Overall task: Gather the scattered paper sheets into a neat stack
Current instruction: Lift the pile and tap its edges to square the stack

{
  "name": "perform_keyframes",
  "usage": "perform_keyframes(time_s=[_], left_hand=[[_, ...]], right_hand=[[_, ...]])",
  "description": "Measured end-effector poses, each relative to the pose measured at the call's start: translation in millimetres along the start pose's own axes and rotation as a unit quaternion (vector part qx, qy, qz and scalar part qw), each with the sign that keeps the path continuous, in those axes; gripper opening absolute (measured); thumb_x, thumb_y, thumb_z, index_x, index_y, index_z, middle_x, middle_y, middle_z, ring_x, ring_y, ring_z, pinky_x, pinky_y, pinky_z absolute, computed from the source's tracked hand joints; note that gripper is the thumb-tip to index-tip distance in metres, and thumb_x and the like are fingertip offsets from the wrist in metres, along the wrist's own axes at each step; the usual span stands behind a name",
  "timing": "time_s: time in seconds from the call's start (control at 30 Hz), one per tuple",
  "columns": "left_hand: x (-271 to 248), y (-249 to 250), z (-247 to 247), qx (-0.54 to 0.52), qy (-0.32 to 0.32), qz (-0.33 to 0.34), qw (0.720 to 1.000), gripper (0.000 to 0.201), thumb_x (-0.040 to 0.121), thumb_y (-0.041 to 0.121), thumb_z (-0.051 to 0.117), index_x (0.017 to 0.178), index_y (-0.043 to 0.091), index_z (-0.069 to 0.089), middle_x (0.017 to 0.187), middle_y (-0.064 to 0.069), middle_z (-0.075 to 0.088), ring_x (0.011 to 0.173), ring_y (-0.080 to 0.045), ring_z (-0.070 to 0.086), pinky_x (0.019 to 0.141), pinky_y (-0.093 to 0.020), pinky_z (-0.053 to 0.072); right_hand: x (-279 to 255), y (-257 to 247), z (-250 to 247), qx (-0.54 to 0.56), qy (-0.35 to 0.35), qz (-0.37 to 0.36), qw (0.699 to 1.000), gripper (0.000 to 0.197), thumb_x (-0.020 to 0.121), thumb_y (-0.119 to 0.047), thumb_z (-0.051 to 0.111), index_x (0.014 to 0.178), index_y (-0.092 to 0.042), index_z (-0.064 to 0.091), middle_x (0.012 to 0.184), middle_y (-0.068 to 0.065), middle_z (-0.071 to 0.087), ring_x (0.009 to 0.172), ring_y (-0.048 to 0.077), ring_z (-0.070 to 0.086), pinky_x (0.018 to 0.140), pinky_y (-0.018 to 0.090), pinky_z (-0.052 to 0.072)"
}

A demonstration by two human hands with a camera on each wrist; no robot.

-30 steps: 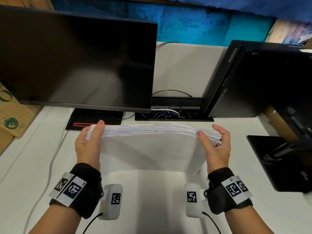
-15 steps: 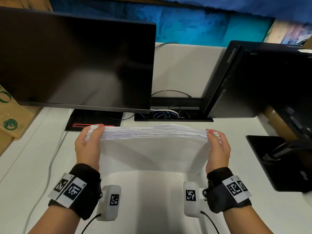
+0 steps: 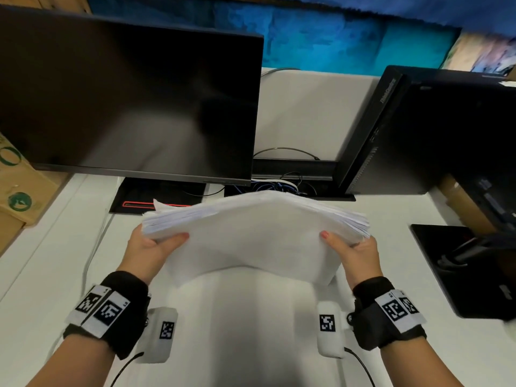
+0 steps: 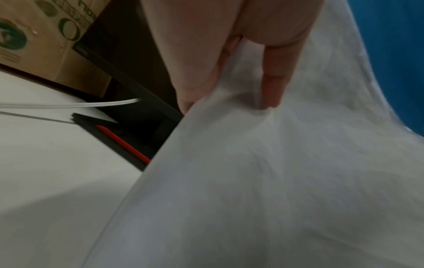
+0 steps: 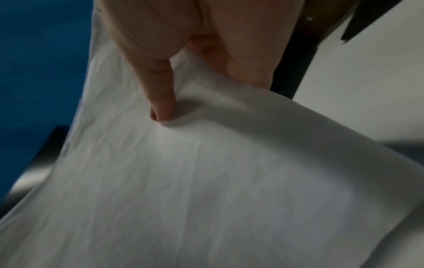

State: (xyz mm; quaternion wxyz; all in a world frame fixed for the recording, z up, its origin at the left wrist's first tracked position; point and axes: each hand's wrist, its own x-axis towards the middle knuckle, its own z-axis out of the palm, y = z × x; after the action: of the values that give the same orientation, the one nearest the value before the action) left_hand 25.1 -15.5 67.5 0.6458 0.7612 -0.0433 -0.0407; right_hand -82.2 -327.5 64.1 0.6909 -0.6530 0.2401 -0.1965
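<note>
A thick stack of white paper sheets (image 3: 257, 233) is held up off the white desk (image 3: 245, 317), bowed upward in the middle with its lower edge hanging toward me. My left hand (image 3: 152, 247) grips its left end, thumb on the near face and fingers behind. My right hand (image 3: 353, 248) grips the right end the same way. In the left wrist view the thumb presses the paper sheets (image 4: 263, 181). The right wrist view shows the thumb dimpling the paper sheets (image 5: 206, 181). The upper edges of the sheets are slightly uneven at both ends.
A large dark monitor (image 3: 125, 107) stands behind on the left, its base (image 3: 145, 196) just beyond the stack. A black computer tower (image 3: 432, 129) sits at the back right, with cables (image 3: 276, 185) between. A black monitor base (image 3: 460, 269) lies right; a cardboard box (image 3: 16, 191) left.
The stack was upright with its upper edge level; now it is raised higher and bowed upward in the middle. Both thumbs have moved from the top edge onto the near face.
</note>
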Motion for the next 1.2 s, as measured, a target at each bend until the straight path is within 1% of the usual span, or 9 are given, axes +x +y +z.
perform_keyframes(time_s=[0.13,0.2,0.3,0.53,0.67,0.77,0.9,1.07,1.2], left_hand=[[0,-13,-4,-0.011,-0.01,-0.028,0.999,0.053,0.062,0.011,0.077,0.112,0.01,0.06,0.103,-0.006,0.069,0.095,-0.014,0.067,0.075,-0.021,0.051],[-5,-17,1,-0.023,-0.029,-0.063,0.997,0.047,0.061,0.006,0.076,0.105,0.014,0.063,0.091,0.001,0.073,0.086,-0.004,0.069,0.065,-0.013,0.051],[-7,-10,8,-0.009,-0.027,-0.041,0.999,0.038,0.062,0.006,0.076,0.089,0.029,0.064,0.078,0.011,0.073,0.074,0.005,0.066,0.063,-0.012,0.049],[-12,-10,10,0.019,-0.047,-0.033,0.998,0.032,0.069,0.014,0.075,0.09,0.034,0.062,0.085,0.017,0.07,0.086,0.0,0.063,0.087,-0.028,0.047],[-12,-8,11,0.002,-0.019,-0.036,0.999,0.026,0.079,0.01,0.068,0.096,0.028,0.061,0.092,0.012,0.066,0.089,-0.009,0.062,0.085,-0.031,0.046],[-16,-7,12,0.001,-0.005,-0.031,1.0,0.029,0.082,0.003,0.064,0.098,0.026,0.058,0.092,0.01,0.061,0.087,-0.005,0.057,0.082,-0.03,0.044],[-21,-16,16,0.021,-0.016,-0.056,0.998,0.03,0.082,0.005,0.064,0.095,0.031,0.059,0.093,0.011,0.062,0.088,-0.009,0.059,0.086,-0.035,0.045],[-17,-5,19,0.012,0.006,-0.032,0.999,0.021,0.085,0.002,0.06,0.091,0.023,0.059,0.083,0.008,0.06,0.08,-0.018,0.057,0.072,-0.026,0.043],[-26,0,20,-0.083,0.004,-0.067,0.994,0.03,0.085,0.002,0.059,0.111,0.017,0.056,0.091,0.006,0.064,0.084,-0.009,0.06,0.069,-0.023,0.047]], right_hand=[[2,10,-7,-0.03,0.006,0.011,0.999,0.031,0.074,0.0,0.07,0.104,-0.007,0.064,0.085,-0.004,0.073,0.079,0.006,0.071,0.067,0.016,0.055],[1,23,-7,-0.058,0.011,0.041,0.997,0.032,0.074,-0.003,0.073,0.104,-0.007,0.066,0.086,-0.002,0.074,0.086,0.02,0.07,0.074,0.028,0.058],[1,25,-7,-0.065,0.017,0.046,0.997,0.025,0.075,-0.004,0.073,0.099,-0.006,0.067,0.079,-0.003,0.072,0.072,0.011,0.07,0.063,0.02,0.056],[-3,37,-6,-0.086,0.023,0.098,0.991,0.027,0.073,-0.006,0.074,0.1,-0.005,0.068,0.086,0.004,0.073,0.083,0.023,0.07,0.081,0.041,0.056],[-8,25,3,-0.087,0.023,0.057,0.994,0.023,0.076,-0.001,0.07,0.096,-0.01,0.067,0.078,-0.006,0.07,0.068,0.005,0.069,0.065,0.023,0.057],[-8,20,4,-0.081,0.034,0.049,0.995,0.025,0.076,-0.003,0.07,0.101,-0.004,0.067,0.089,0.004,0.071,0.078,0.017,0.068,0.08,0.032,0.056],[-10,33,5,-0.1,0.038,0.098,0.989,0.031,0.077,-0.01,0.071,0.106,-0.005,0.062,0.099,0.01,0.068,0.086,0.023,0.064,0.059,0.025,0.05],[-6,11,11,-0.098,0.042,0.052,0.993,0.025,0.077,-0.002,0.069,0.091,-0.021,0.059,0.099,0.008,0.065,0.093,0.025,0.062,0.087,0.035,0.05],[0,-1,12,-0.131,0.081,0.033,0.988,0.068,0.076,-0.015,0.073,0.133,-0.023,0.036,0.133,0.008,0.05,0.125,0.027,0.048,0.099,0.032,0.039]])
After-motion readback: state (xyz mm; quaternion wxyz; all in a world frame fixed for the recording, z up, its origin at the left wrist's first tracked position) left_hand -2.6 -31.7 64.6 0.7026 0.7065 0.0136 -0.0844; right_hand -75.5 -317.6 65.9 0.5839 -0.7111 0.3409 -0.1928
